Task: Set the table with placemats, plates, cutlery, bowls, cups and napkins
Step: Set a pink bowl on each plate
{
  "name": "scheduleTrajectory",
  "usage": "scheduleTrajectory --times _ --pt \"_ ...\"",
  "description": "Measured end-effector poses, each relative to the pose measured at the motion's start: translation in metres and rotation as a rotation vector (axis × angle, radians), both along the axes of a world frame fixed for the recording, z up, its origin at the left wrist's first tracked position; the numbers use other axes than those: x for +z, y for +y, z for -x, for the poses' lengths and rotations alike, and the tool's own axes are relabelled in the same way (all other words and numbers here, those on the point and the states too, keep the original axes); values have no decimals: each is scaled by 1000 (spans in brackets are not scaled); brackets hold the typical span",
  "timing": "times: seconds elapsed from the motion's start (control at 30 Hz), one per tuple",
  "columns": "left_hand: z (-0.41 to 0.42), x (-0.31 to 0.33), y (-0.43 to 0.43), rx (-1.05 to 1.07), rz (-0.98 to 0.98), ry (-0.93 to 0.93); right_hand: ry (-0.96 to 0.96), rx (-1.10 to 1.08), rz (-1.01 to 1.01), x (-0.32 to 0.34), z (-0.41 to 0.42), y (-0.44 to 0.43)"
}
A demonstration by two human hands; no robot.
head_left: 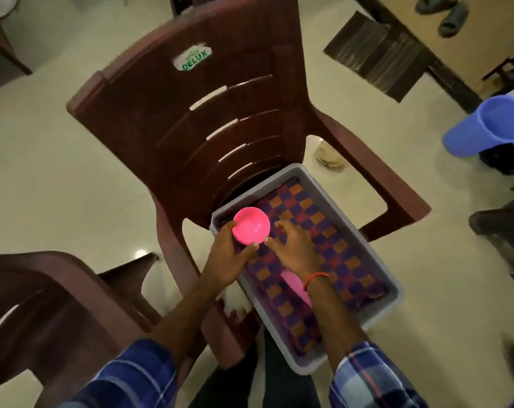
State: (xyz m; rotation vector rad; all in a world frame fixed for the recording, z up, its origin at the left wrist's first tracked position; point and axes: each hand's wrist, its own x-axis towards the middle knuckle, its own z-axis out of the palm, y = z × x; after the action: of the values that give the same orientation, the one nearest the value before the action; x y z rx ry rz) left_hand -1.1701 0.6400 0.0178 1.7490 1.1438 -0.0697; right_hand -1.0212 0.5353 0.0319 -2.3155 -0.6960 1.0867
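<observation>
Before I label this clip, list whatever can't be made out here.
Head view:
- Pink item in the tub: mostly hidden by the right forearm.
- Blue cup: cut off by the right edge.
- Right hand: blur hides whether it pinches the checked cloth.

A brown plastic chair [220,113] stood on the pale, shiny floor [43,172]. A grey tub [394,293] sat on its seat, and the near end of the tub stuck out past the seat's edge. A checked mat [323,231] in purple, red and orange lay flat in the tub, and a flat pink thing [297,287] lay on top of it. A second brown chair [43,304] stood just beside the first. Farther off, a dark rug [376,54] and two grey sandals [444,13] lay on the floor.
</observation>
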Motion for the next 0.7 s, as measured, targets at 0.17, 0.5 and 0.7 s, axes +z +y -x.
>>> scheduleTrajectory --times 0.17,0.5,0.7 --pt "-31 -56 18 282 133 39 150 -54 28 -78 -20 41" --pt "-33 -115 14 443 387 -24 299 -63 67 -138 -17 52" --pt "-32 -103 16 470 430 -70 272 -120 30 -121 -10 50"
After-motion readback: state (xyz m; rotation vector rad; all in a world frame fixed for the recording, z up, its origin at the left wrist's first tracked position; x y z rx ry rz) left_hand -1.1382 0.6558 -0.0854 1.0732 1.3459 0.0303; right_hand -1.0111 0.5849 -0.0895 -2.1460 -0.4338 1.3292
